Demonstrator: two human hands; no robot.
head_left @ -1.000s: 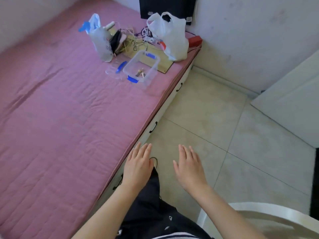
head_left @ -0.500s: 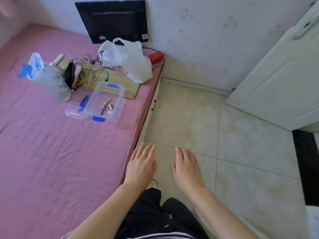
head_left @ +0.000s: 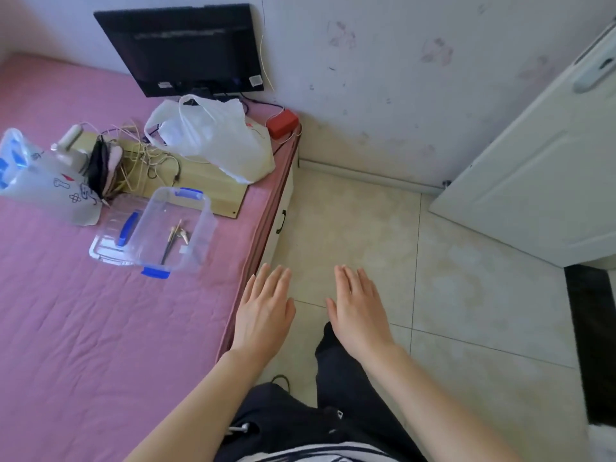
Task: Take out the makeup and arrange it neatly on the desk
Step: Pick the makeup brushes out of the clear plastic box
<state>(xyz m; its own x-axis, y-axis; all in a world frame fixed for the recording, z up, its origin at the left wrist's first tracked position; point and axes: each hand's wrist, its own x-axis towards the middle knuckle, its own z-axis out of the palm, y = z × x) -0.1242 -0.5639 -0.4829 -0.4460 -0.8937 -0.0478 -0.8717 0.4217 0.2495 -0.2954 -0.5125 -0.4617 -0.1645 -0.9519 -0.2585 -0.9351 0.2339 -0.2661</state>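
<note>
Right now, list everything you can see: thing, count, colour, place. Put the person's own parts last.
clear box: one, transparent with blue clips, open on the mattress
brushes: a few slim ones, dark and pale, inside the clear box
lid: one, clear with a blue handle, left of the box, touching it
mattress: one, pink, left half of view
wooden board: one, pale, on the mattress by the wall
plastic bag: one, white, on the board
printed pouch: one, translucent white and blue, far left
cables: tangle, white and yellowish, on the board
monitor: one, black, against the wall
red box: one, at the mattress corner
door: one, white, right
hands: left and right, open, empty, above the floor
</note>
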